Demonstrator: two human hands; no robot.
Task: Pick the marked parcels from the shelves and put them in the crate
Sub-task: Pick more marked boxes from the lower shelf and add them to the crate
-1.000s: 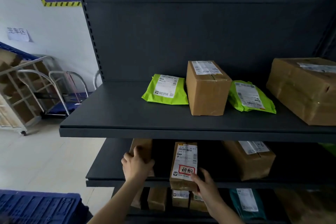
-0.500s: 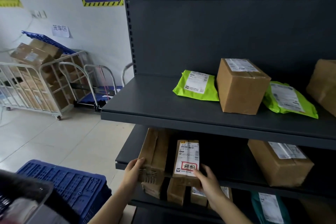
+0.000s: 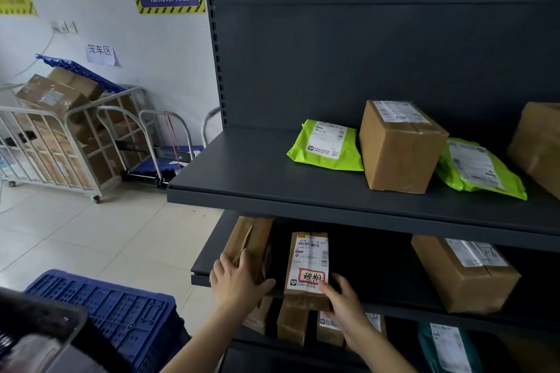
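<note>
A narrow brown parcel (image 3: pixel 308 263) with a white label and a red-boxed handwritten mark stands at the front edge of the middle shelf (image 3: pixel 200 274). My right hand (image 3: pixel 341 303) grips its lower right corner. To its left a taller brown box (image 3: pixel 251 239) stands upright, and my left hand (image 3: pixel 235 283) lies against its front face, fingers spread. The blue crate (image 3: pixel 103 309) sits on the floor at lower left, its perforated side showing.
The upper shelf (image 3: pixel 303 200) carries two green mailer bags (image 3: pixel 325 145), a brown box (image 3: pixel 400 147) and a larger box at the right edge. Another box (image 3: pixel 463 274) sits on the middle shelf, right. Small parcels stand below. Cage trolleys (image 3: pixel 51 145) stand far left.
The view has swung left, bringing the blue crate and trolleys into sight. The left hand shifted from the tall box's upper front to its lower front. The right hand stays on the marked parcel.
</note>
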